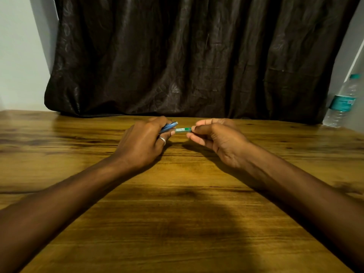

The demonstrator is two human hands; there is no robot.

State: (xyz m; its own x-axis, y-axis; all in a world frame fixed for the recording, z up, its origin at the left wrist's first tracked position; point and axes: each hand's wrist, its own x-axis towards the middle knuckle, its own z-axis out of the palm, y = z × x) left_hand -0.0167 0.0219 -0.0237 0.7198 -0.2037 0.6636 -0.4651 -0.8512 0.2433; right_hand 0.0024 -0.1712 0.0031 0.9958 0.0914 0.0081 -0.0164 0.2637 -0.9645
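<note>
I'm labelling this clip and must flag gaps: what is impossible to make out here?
All in the head view:
1. The blue object: mostly wrapped by the left hand, so its kind is unclear.
2. The small green box, pinched by the right hand: print too small and blurred.
3. The box's left end: the left hand's fingers hide whether they touch it.
4. The water bottle: label too small to read, by the right edge.

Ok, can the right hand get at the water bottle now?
Probably not yet: the right hand pinches the small box. Nothing on the table stands between it and the bottle, so once freed, likely yes.
</note>
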